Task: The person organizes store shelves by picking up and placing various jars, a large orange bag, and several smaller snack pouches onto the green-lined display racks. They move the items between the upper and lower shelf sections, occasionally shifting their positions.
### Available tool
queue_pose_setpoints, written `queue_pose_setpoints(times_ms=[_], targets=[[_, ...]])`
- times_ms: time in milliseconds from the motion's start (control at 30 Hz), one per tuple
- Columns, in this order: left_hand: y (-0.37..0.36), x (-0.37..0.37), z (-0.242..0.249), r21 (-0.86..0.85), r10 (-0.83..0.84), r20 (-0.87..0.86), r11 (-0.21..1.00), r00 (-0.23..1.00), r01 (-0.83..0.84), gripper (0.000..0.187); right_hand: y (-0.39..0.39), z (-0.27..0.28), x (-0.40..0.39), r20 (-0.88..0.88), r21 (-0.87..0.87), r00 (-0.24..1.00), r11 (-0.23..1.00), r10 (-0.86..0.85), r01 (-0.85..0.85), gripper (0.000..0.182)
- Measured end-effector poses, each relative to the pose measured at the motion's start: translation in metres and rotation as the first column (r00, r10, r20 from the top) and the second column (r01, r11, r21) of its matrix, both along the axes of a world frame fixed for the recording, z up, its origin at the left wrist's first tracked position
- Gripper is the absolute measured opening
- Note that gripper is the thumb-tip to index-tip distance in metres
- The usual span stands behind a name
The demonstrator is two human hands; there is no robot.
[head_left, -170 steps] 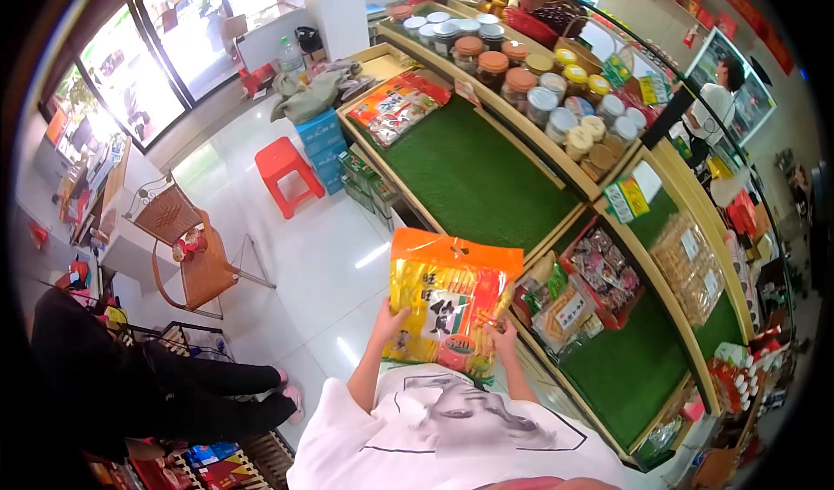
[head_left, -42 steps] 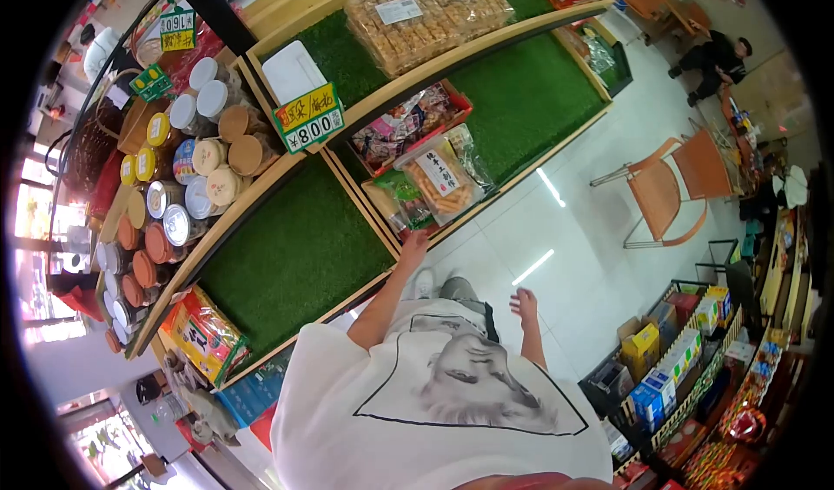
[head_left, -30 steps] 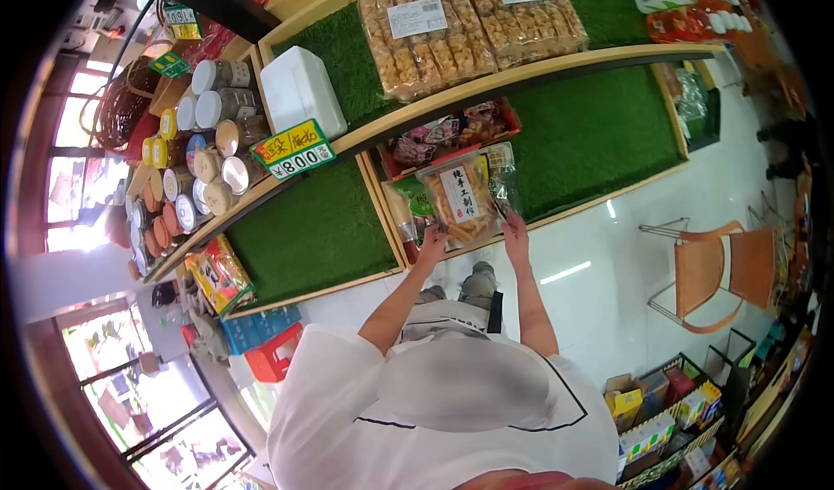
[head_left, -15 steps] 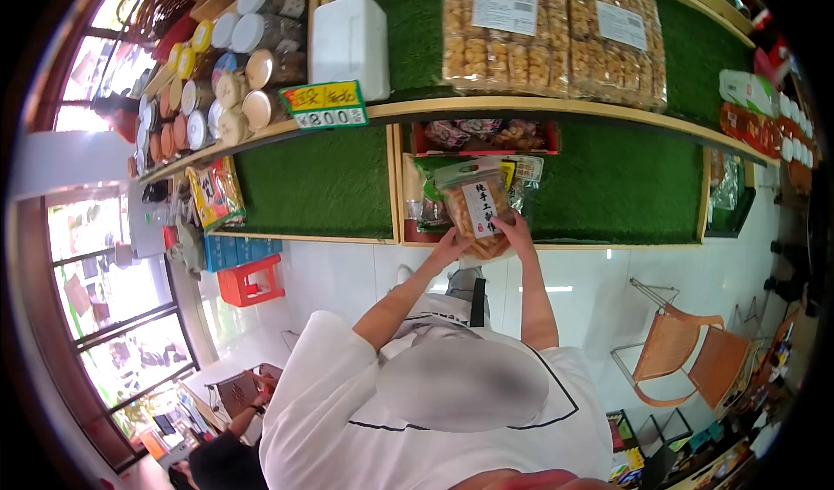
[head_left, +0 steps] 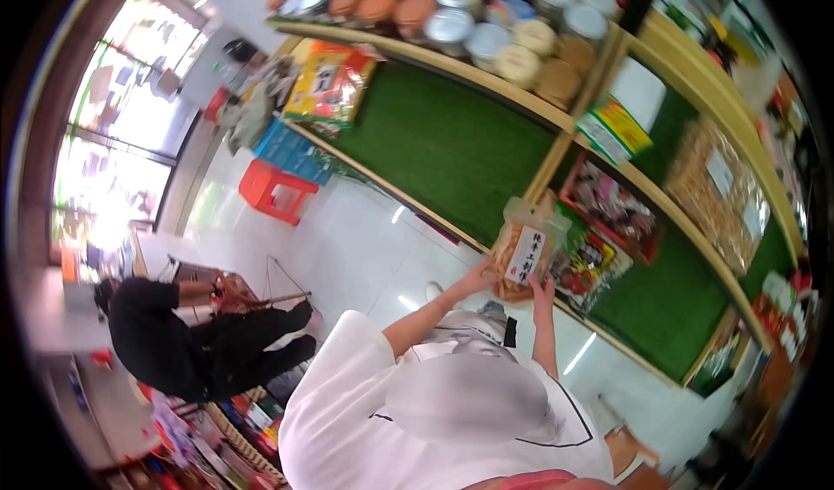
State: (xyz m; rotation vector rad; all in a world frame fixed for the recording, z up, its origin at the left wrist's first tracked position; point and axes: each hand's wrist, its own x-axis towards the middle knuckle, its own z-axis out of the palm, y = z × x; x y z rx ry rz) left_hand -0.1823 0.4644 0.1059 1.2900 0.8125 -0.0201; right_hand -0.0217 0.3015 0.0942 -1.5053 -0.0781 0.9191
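A clear bag of tan snack pieces (head_left: 519, 251) with a white label of black characters is held upright by its lower sides. My left hand (head_left: 477, 280) grips its left edge, and my right hand (head_left: 540, 288) grips its lower right. Just right of the bag, colourful snack packets (head_left: 592, 262) lie on the green shelf surface. Behind these is a red box of wrapped items (head_left: 610, 196).
Jars (head_left: 490, 43) line the upper shelf, and a yellow-red packet (head_left: 329, 85) rests at the shelf's left end. A red stool (head_left: 276, 190) stands on the floor. A person in black (head_left: 208, 338) sits at the lower left.
The view has turned left, so the shelves now slant down to the right and the seated person shows more fully. Both hands still hold the bag, now beside the shelf divider, left of the packets.
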Motion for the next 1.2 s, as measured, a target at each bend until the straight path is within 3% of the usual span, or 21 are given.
queue_pose_setpoints(times_ms=[67, 133, 200, 233, 300, 333, 367, 467, 600, 833, 933, 967, 1200], targets=[[0.015, -0.032, 0.009, -0.073, 0.083, 0.014, 0.994, 0.996, -0.081, 0.072, 0.024, -0.001, -0.025, 0.042, 0.033, 0.996, 0.996, 0.084, -0.086, 0.055], [0.037, -0.078, 0.015, -0.164, 0.153, -0.022, 0.974, 0.988, -0.155, 0.074, 0.050, -0.030, -0.055, 0.132, -0.082, 0.979, 0.986, 0.156, -0.146, 0.055], [0.051, -0.117, -0.028, -0.123, 0.207, -0.005, 0.971, 0.978, -0.206, 0.079, 0.074, -0.046, -0.079, 0.195, -0.120, 0.950, 0.968, 0.242, -0.222, 0.055], [0.063, -0.134, -0.021, -0.081, 0.204, -0.027, 0.975, 0.979, -0.206, 0.080, 0.092, -0.047, -0.093, 0.211, -0.105, 0.933, 0.956, 0.292, -0.275, 0.055], [0.088, -0.164, -0.027, 0.003, 0.216, -0.016, 0.976, 0.976, -0.216, 0.079, 0.126, -0.029, -0.125, 0.129, -0.031, 0.954, 0.962, 0.272, -0.270, 0.054], [0.098, -0.176, -0.046, 0.038, 0.235, 0.018, 0.971, 0.972, -0.236, 0.078, 0.141, -0.028, -0.132, 0.104, -0.104, 0.929, 0.933, 0.356, -0.346, 0.054], [0.108, -0.185, -0.044, -0.009, 0.274, 0.037, 0.962, 0.961, -0.274, 0.077, 0.154, -0.053, -0.142, 0.125, -0.124, 0.942, 0.947, 0.312, -0.298, 0.053], [0.127, -0.212, -0.028, -0.035, 0.347, 0.034, 0.938, 0.937, -0.346, 0.075, 0.194, -0.015, -0.163, 0.081, -0.132, 0.899, 0.898, 0.431, -0.419, 0.058], [0.151, -0.216, 0.002, -0.084, 0.373, -0.023, 0.924, 0.928, -0.373, 0.076, 0.223, -0.032, -0.163, 0.080, -0.149, 0.890, 0.888, 0.450, -0.435, 0.062], [0.202, -0.196, -0.010, -0.062, 0.292, -0.053, 0.953, 0.955, -0.295, 0.080, 0.270, 0.006, -0.141, -0.138, -0.133, 0.897, 0.890, 0.419, -0.436, 0.067], [0.237, -0.184, -0.003, -0.112, 0.266, -0.055, 0.956, 0.963, -0.270, 0.075, 0.296, 0.011, -0.132, -0.074, -0.207, 0.890, 0.866, 0.450, -0.456, 0.069], [0.246, -0.181, -0.006, -0.138, 0.271, -0.034, 0.952, 0.962, -0.273, 0.074, 0.304, 0.006, -0.126, -0.166, -0.132, 0.874, 0.868, 0.457, -0.479, 0.074], [0.308, -0.139, -0.020, -0.140, 0.152, -0.045, 0.978, 0.987, -0.157, 0.074, 0.340, -0.001, -0.097, -0.126, -0.158, 0.932, 0.920, 0.340, -0.357, 0.078]])
